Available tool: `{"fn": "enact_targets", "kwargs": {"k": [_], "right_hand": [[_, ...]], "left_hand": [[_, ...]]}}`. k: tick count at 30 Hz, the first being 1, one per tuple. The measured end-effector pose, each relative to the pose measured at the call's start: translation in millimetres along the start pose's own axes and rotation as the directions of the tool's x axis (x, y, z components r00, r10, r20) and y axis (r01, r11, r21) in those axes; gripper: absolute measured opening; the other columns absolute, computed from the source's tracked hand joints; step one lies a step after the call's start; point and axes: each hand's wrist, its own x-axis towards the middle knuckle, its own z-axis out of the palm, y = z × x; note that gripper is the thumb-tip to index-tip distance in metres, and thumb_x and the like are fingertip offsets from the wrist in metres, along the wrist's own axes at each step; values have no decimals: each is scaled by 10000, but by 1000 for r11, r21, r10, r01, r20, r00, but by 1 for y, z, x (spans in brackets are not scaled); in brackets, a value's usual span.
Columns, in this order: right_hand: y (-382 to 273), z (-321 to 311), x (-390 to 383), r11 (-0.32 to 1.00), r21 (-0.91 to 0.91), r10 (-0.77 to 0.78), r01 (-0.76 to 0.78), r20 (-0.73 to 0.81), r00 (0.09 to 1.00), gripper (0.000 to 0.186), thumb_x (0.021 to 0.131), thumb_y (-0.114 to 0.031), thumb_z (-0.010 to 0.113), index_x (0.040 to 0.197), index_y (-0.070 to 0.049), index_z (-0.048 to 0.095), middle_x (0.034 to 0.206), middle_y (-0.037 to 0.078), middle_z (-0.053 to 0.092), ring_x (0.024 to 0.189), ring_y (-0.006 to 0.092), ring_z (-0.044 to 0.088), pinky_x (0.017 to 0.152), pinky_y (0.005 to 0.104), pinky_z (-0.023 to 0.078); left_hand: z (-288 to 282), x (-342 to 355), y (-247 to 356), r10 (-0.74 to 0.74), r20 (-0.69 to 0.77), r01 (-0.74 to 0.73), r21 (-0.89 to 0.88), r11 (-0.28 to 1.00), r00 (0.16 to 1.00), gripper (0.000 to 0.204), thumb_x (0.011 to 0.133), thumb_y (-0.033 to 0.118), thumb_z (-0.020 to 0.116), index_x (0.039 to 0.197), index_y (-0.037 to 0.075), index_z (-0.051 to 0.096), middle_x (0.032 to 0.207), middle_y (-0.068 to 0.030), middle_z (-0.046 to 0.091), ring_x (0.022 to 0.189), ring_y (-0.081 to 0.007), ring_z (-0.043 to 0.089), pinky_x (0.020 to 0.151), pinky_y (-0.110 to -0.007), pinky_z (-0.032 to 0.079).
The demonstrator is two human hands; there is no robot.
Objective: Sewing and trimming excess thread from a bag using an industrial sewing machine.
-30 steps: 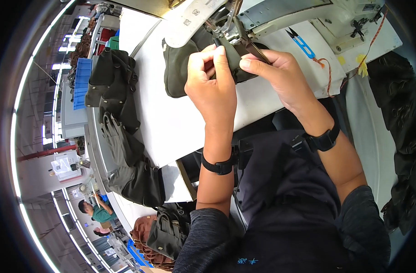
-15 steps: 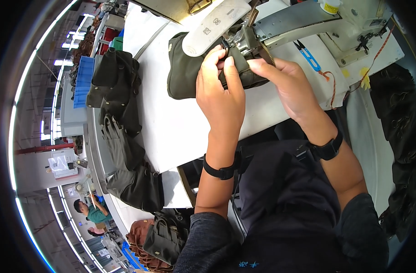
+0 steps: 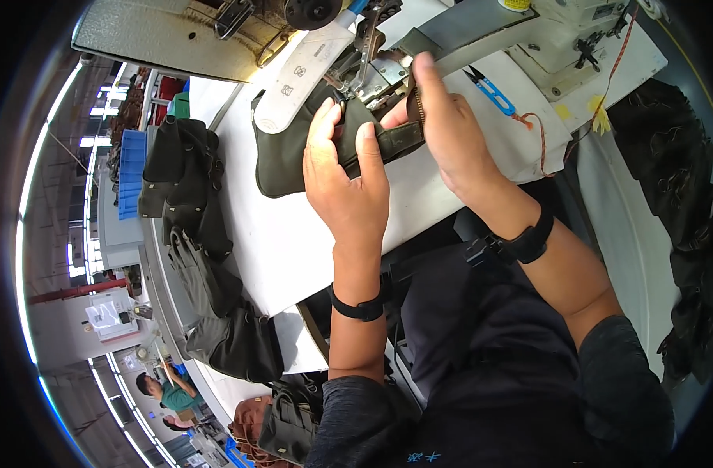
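Observation:
My left hand grips an olive-green fabric bag piece on the white worktable, its fingers curled onto the fabric below the sewing machine's needle area. My right hand holds the piece's zipper edge, thumb raised beside the metal teeth, with a fingertip showing through on the fabric's near side. The machine's white guard plate hides part of the piece. Blue thread snips with an orange cord lie right of my right hand.
A row of olive bags lines the left edge, with brown bags lower down. Blue bins stand behind. Dark fabric pieces hang at the right. A co-worker in green is at lower left in the distance.
My right hand has turned upward, its thumb rising beside the zipper, and the zipper edge has shifted with it. The whole view has shifted, with more of the machine's top showing.

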Motion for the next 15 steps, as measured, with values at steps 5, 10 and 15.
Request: {"fn": "enact_targets", "kwargs": {"k": [5, 10, 15], "right_hand": [[9, -3, -8, 986, 154, -86, 65, 138, 987, 468, 1035, -417, 587, 882, -10, 759, 757, -11, 639, 755, 78, 549, 731, 247, 416], [10, -8, -18, 975, 181, -174, 131, 246, 953, 187, 970, -208, 702, 1000, -31, 756, 760, -72, 611, 676, 6, 484, 571, 210, 362], [1, -8, -12, 970, 213, -174, 117, 275, 946, 186, 950, -141, 694, 1066, -4, 742, 917, -15, 694, 827, 39, 576, 714, 216, 449]], "left_hand": [[-6, -11, 2, 219, -19, -217, 74, 973, 976, 229, 919, -25, 692, 1140, 26, 725, 1194, -125, 714, 1140, -288, 647, 990, -387, 493], [-10, -17, -1, 244, 6, -244, 60, 968, 970, 276, 917, -63, 654, 1176, 9, 715, 1221, -136, 722, 1137, -284, 667, 1004, -387, 493], [-8, -9, -5, 198, 18, -198, -6, 980, 980, 281, 910, -26, 677, 1186, 9, 715, 1208, -143, 729, 1119, -295, 675, 999, -384, 485]]}}
